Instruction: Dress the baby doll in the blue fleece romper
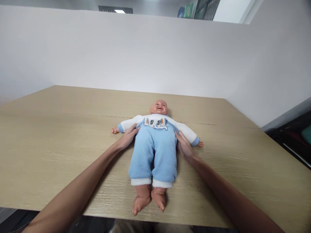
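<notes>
A baby doll [159, 107] lies on its back on the wooden table, head away from me and bare feet toward me. It wears a white long-sleeved top [186, 130] with blue cuffs. Over that are light blue fleece overalls [153, 152] with white hems and an animal face on the bib. At the left side of the waist, my left hand [130, 136] is closed on the overalls' edge below the strap. My right hand [184, 144] grips the opposite edge the same way. Some fingertips of both hands are hidden by the cloth.
The wooden table [73, 136] has a thin seam running across it behind the doll's shoulders. A white wall [121, 51] rises at the far edge. Dark items [291, 129] stand beyond the table's right edge.
</notes>
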Available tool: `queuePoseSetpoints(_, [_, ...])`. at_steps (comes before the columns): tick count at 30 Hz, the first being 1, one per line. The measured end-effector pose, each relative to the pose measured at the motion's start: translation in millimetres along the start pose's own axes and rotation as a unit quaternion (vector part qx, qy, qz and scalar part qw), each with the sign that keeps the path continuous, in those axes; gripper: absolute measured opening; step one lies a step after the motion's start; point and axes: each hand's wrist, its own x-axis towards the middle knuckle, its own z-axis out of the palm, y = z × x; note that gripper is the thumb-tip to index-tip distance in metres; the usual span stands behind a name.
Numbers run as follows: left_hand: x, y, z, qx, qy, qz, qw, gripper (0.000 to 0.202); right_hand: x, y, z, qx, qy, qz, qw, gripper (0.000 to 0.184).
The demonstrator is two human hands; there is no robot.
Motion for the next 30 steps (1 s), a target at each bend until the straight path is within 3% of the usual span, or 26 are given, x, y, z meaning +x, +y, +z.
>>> queuePoseSetpoints(6, [1,2,22.8,-0.191,0.023,-0.031,0.981,0.047,4,-3,7,-0.059,0.03,-0.054,0.996,0.049])
queuePoseSetpoints(16, [9,-2,13.4,-0.223,-0.043,-0.026,0.974,0.045,8,-7,8,-0.103,0.045,-0.074,0.991,0.048])
queuePoseSetpoints(21, [12,-7,-3.3,-0.125,-0.057,-0.005,0.99,0.035,10,-9,3,-0.167,0.03,-0.105,0.98,0.039])
queuePoseSetpoints(27, [10,0,-15.0,0.051,-0.054,0.044,0.996,0.034,11,-19,-14,-0.259,-0.045,-0.122,0.957,0.033])
queuePoseSetpoints(30, [9,0,-20.5,0.136,-0.055,0.063,0.987,0.034,6,-30,-24,-0.356,-0.069,-0.116,0.925,0.029])
